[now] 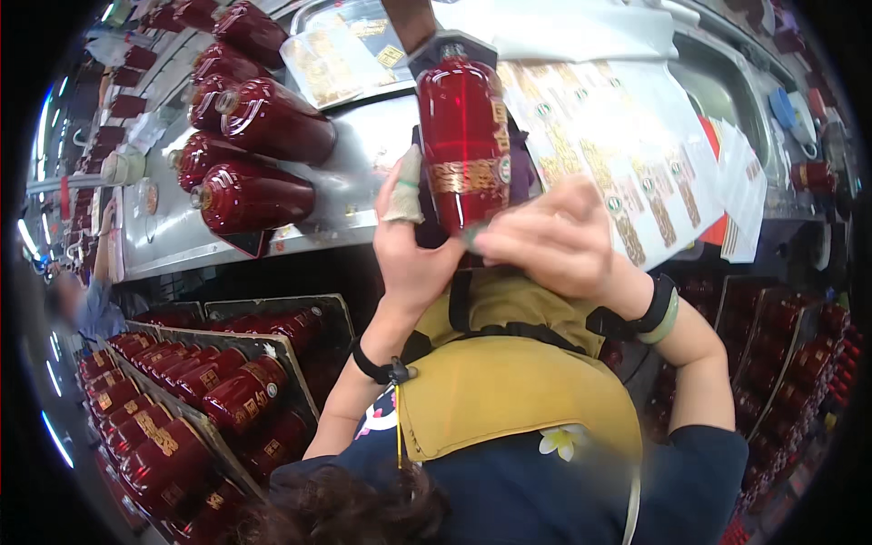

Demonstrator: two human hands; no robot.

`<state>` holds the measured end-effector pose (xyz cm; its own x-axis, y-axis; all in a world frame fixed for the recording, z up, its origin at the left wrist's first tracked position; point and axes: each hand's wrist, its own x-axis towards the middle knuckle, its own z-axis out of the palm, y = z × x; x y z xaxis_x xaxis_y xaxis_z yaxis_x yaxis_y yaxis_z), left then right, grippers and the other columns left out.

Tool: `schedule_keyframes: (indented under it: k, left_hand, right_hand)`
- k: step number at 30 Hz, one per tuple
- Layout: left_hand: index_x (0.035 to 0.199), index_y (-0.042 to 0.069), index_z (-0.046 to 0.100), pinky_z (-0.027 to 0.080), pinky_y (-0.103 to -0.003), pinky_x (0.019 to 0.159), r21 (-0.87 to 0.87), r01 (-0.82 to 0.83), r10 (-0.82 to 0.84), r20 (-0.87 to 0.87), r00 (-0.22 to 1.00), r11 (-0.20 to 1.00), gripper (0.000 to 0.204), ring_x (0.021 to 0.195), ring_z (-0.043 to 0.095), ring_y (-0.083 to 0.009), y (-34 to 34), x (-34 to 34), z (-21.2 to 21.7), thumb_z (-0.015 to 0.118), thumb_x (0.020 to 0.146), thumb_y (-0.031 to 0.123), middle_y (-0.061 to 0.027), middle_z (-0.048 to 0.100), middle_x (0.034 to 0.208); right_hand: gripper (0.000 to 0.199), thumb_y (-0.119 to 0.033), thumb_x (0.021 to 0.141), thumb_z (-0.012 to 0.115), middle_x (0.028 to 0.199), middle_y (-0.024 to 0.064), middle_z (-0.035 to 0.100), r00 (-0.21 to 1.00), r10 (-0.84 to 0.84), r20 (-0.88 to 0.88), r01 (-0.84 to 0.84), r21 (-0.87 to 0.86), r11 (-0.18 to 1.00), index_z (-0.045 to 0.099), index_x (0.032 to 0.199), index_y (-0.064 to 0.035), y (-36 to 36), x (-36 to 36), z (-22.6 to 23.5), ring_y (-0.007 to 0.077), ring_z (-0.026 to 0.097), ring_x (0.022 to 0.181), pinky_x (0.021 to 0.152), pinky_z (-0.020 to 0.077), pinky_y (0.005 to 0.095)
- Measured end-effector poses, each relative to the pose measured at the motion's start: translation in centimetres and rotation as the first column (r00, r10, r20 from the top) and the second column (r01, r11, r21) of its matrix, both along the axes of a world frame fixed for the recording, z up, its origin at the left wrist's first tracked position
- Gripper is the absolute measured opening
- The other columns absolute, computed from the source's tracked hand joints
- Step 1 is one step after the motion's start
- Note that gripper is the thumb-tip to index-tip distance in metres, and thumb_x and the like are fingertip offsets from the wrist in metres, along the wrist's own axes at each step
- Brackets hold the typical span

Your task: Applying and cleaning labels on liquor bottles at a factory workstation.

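Observation:
A red glass bottle (465, 118) with gold ornament lies in front of me, its neck pointing away, on a dark cloth-like support. My left hand (411, 259) cradles its near left end, the thumb by the base and the fingers along the side. One left finger wears a pale cloth cover (405, 189). Blurred by motion, my right hand (549, 238) is closed at the bottle's near right end. Between its fingertips is a small dark greenish piece (471, 236) whose kind I cannot make out. It meets the glass near the base.
Several red bottles (263, 195) lie on the metal table (354, 204) at left. Sheets of gold decals (627, 136) spread at right, beside loose papers (740, 195) and a metal basin (718, 100). Crates of bottles (191, 381) stand below on both sides. Another person (91, 304) is at far left.

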<state>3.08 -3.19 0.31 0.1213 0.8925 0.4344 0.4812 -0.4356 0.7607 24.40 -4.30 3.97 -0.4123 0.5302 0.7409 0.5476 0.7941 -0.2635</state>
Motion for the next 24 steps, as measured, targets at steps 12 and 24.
schedule_keyframes:
  k: [12, 24]
  left_hand:
    - [0.15, -0.001, 0.05, 0.049, -0.039, 0.106, -0.084, 0.011, -0.005, 0.076, 0.997, 0.996, 0.092, 0.126, 0.062, -0.029, -0.2, 1.4, 1.4, 0.093, 0.069, 0.003, -0.0178, 0.064, 0.138]
    - [0.153, 0.001, 0.047, 0.036, -0.043, 0.12, -0.032, 0.028, -0.033, -0.147, 0.989, 0.999, 0.097, 0.145, 0.046, -0.0349, 0.3, 1.1, 1.4, 0.092, 0.067, 0.006, -0.0179, 0.047, 0.157]
  right_hand:
    - [0.026, -0.007, 0.076, 0.086, 0.093, 0.0062, 0.075, 0.91, -0.199, -0.365, 0.096, -0.281, 0.955, 0.075, 0.099, -0.0073, 0.9, 1.6, 1.6, 0.0231, 0.067, 0.082, 0.076, 0.0506, 0.0362]
    - [0.029, -0.028, 0.1, 0.07, 0.079, -0.0009, 0.051, 0.656, -0.694, -0.297, 0.245, -0.786, 0.568, 0.057, 0.108, -0.0037, -0.3, 12.7, -0.9, 0.0067, 0.045, 0.072, 0.066, 0.04, 0.0244]
